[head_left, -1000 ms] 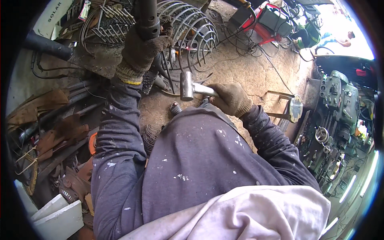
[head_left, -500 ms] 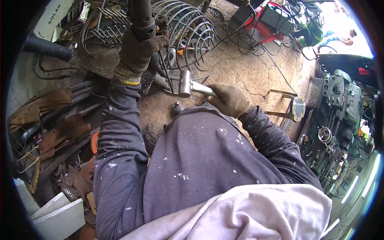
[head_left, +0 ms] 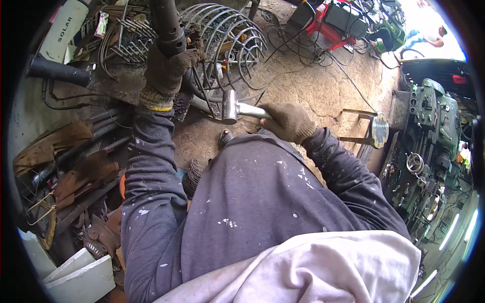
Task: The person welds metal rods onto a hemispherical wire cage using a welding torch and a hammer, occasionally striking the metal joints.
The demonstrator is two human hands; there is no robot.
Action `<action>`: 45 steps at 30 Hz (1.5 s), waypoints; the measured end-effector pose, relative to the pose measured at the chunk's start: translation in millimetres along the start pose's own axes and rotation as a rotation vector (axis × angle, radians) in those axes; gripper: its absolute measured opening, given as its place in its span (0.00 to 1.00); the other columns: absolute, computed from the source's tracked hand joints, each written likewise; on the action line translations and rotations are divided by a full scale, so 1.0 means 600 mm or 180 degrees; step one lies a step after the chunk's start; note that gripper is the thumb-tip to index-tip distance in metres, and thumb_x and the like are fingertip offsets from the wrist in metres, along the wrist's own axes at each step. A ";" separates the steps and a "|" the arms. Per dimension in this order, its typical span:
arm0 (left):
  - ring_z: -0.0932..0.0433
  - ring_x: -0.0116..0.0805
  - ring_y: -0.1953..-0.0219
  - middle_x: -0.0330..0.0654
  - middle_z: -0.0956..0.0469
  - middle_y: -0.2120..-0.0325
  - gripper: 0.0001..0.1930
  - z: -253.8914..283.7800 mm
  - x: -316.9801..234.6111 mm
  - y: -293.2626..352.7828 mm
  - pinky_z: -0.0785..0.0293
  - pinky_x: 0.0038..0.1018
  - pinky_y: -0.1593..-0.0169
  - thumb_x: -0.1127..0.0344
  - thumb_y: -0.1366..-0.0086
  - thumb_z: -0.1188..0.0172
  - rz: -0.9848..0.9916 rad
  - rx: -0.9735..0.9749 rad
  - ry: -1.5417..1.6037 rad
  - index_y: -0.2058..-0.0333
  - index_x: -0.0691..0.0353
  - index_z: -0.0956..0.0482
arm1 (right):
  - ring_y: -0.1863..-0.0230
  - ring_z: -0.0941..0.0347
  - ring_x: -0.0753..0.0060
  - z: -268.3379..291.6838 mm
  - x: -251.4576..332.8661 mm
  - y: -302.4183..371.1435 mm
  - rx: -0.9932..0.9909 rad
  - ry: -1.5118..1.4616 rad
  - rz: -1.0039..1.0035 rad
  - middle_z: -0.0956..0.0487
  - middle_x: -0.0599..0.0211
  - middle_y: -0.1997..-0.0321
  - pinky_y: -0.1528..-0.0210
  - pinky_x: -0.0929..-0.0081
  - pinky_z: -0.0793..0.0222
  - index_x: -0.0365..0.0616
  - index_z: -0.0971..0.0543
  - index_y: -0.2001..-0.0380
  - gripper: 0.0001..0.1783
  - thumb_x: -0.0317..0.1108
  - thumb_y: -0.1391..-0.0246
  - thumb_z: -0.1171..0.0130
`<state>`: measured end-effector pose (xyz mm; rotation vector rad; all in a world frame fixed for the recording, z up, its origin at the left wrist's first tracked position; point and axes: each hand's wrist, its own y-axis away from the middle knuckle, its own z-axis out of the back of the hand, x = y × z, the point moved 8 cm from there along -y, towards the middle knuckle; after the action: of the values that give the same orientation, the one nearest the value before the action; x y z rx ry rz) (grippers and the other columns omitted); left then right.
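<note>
A brown knit glove covers my left hand (head_left: 165, 74), which is closed around the lower end of a dark metal pipe (head_left: 167, 24) with holes near its end. My right hand (head_left: 289, 122), gloved the same way, is closed on the pale handle of a hammer (head_left: 230, 107). Its shiny cylindrical metal head hangs in front of my body, to the right of my left wrist and apart from the pipe. Just beyond the hammer lies a cage of curved metal bars (head_left: 237, 38). The glove hides part of the pipe's end.
At right stand a stool (head_left: 379, 130) and a green lathe-like machine (head_left: 437, 108). Cables cross the floor toward a red plastic stool (head_left: 317, 24) with a dark box. Scrap metal (head_left: 81, 177) and white boards (head_left: 81, 280) lie at left. Another person (head_left: 429, 38) is far off, upper right.
The view has shifted slightly. The hammer and both hands sit a little further left in the picture, and both grips are unchanged.
</note>
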<state>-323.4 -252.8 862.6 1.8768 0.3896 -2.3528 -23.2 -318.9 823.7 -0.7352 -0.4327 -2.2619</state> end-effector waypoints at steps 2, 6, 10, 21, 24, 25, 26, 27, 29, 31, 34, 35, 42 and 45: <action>0.18 0.33 0.63 0.42 0.17 0.64 0.28 -0.007 -0.008 0.003 0.21 0.32 0.57 0.59 0.56 0.19 0.0053 0.0007 -0.0008 0.58 0.65 0.20 | 0.69 0.20 0.48 -0.006 -0.001 0.015 0.0063 -0.0074 0.0033 0.19 0.54 0.71 0.67 0.56 0.25 0.49 0.22 0.51 0.21 0.46 0.44 0.37; 0.20 0.30 0.65 0.40 0.18 0.65 0.28 -0.006 -0.009 -0.003 0.21 0.30 0.58 0.61 0.57 0.20 -0.0041 0.0059 -0.0135 0.59 0.66 0.20 | 0.65 0.18 0.53 -0.009 -0.007 0.051 -0.0011 -0.0392 0.0065 0.17 0.54 0.67 0.61 0.61 0.23 0.43 0.24 0.46 0.23 0.43 0.41 0.40; 0.20 0.30 0.66 0.38 0.19 0.66 0.27 -0.011 -0.012 0.003 0.22 0.29 0.60 0.61 0.57 0.20 0.0006 -0.0086 0.0357 0.59 0.66 0.20 | 0.69 0.26 0.79 0.003 -0.082 0.082 -0.0607 -0.2138 -0.1612 0.21 0.69 0.70 0.64 0.76 0.28 0.38 0.24 0.46 0.21 0.41 0.35 0.45; 0.18 0.42 0.61 0.47 0.22 0.61 0.20 0.019 0.000 0.097 0.16 0.42 0.56 0.78 0.45 0.38 0.0009 -0.1201 0.1627 0.53 0.64 0.28 | 0.73 0.23 0.76 0.227 -0.180 -0.195 -0.0743 -0.1349 -0.1044 0.18 0.64 0.68 0.70 0.72 0.27 0.46 0.23 0.45 0.25 0.48 0.40 0.40; 0.19 0.42 0.58 0.47 0.22 0.59 0.19 0.053 0.034 0.162 0.17 0.43 0.54 0.76 0.44 0.39 -0.0033 -0.1925 0.2024 0.52 0.63 0.28 | 0.71 0.20 0.66 0.258 -0.193 -0.300 -0.0666 -0.0540 -0.0539 0.17 0.58 0.68 0.66 0.66 0.25 0.46 0.22 0.47 0.27 0.53 0.41 0.42; 0.19 0.42 0.58 0.46 0.22 0.59 0.19 0.033 0.004 0.179 0.18 0.43 0.53 0.76 0.43 0.38 -0.0125 -0.1837 0.2179 0.52 0.62 0.28 | 0.80 0.25 0.76 0.262 -0.191 -0.334 -0.0560 -0.0488 -0.0217 0.18 0.67 0.71 0.79 0.74 0.30 0.42 0.22 0.47 0.22 0.43 0.40 0.41; 0.19 0.41 0.57 0.45 0.22 0.59 0.18 0.013 -0.022 0.192 0.18 0.44 0.52 0.76 0.43 0.38 -0.0216 -0.1742 0.2334 0.53 0.61 0.27 | 0.81 0.26 0.75 0.259 -0.206 -0.376 -0.0373 -0.0398 -0.0202 0.18 0.67 0.72 0.79 0.73 0.30 0.40 0.22 0.48 0.22 0.43 0.40 0.41; 0.19 0.41 0.57 0.45 0.21 0.59 0.17 0.004 -0.051 0.212 0.21 0.47 0.47 0.75 0.43 0.39 -0.0496 -0.1781 0.2108 0.53 0.60 0.26 | 0.80 0.25 0.75 0.254 -0.209 -0.411 -0.0314 -0.0403 -0.0116 0.18 0.66 0.71 0.78 0.73 0.30 0.39 0.22 0.48 0.22 0.43 0.40 0.41; 0.18 0.42 0.61 0.46 0.20 0.60 0.18 -0.017 -0.057 0.246 0.20 0.47 0.47 0.75 0.44 0.37 -0.0476 -0.2147 0.2108 0.53 0.61 0.27 | 0.75 0.23 0.74 0.267 -0.198 -0.456 -0.0407 -0.0142 0.0201 0.18 0.64 0.69 0.74 0.72 0.28 0.39 0.21 0.48 0.24 0.47 0.40 0.41; 0.16 0.43 0.65 0.47 0.19 0.62 0.21 -0.033 -0.057 0.294 0.19 0.47 0.48 0.76 0.45 0.35 -0.0428 -0.2730 0.1989 0.52 0.62 0.28 | 0.59 0.19 0.58 0.268 -0.180 -0.482 0.0135 -0.0302 -0.0216 0.17 0.53 0.58 0.56 0.62 0.25 0.37 0.20 0.50 0.32 0.58 0.39 0.46; 0.19 0.45 0.55 0.48 0.22 0.54 0.22 -0.054 -0.036 0.381 0.25 0.53 0.41 0.74 0.44 0.39 -0.0139 -0.3267 0.1755 0.49 0.62 0.28 | 0.50 0.21 0.50 0.272 -0.113 -0.472 0.0733 -0.0730 -0.0749 0.17 0.47 0.53 0.46 0.57 0.29 0.35 0.19 0.51 0.46 0.72 0.38 0.59; 0.20 0.46 0.51 0.50 0.23 0.51 0.23 -0.057 -0.021 0.407 0.26 0.56 0.40 0.74 0.44 0.40 0.0011 -0.3579 0.1632 0.47 0.63 0.28 | 0.48 0.22 0.49 0.268 -0.123 -0.509 0.0615 -0.0161 -0.0339 0.18 0.47 0.52 0.44 0.57 0.30 0.35 0.19 0.50 0.46 0.72 0.38 0.59; 0.17 0.44 0.62 0.46 0.22 0.59 0.23 -0.078 -0.062 0.405 0.17 0.47 0.51 0.75 0.46 0.36 -0.0077 -0.3644 0.1706 0.49 0.62 0.29 | 0.46 0.23 0.50 0.251 -0.083 -0.547 0.0526 0.1269 0.0207 0.17 0.52 0.51 0.44 0.56 0.30 0.46 0.18 0.49 0.28 0.55 0.39 0.47; 0.18 0.44 0.65 0.48 0.21 0.59 0.23 -0.054 -0.039 0.413 0.17 0.46 0.52 0.75 0.46 0.37 -0.0253 -0.3880 0.1885 0.50 0.66 0.28 | 0.46 0.23 0.51 0.252 -0.067 -0.511 0.0451 0.1437 -0.0001 0.17 0.54 0.51 0.45 0.56 0.30 0.48 0.19 0.48 0.24 0.49 0.43 0.41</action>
<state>-227.9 -484.5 845.9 1.7239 1.5028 -0.9517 -161.4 -10.4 889.1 -0.1414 -0.3663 -2.2816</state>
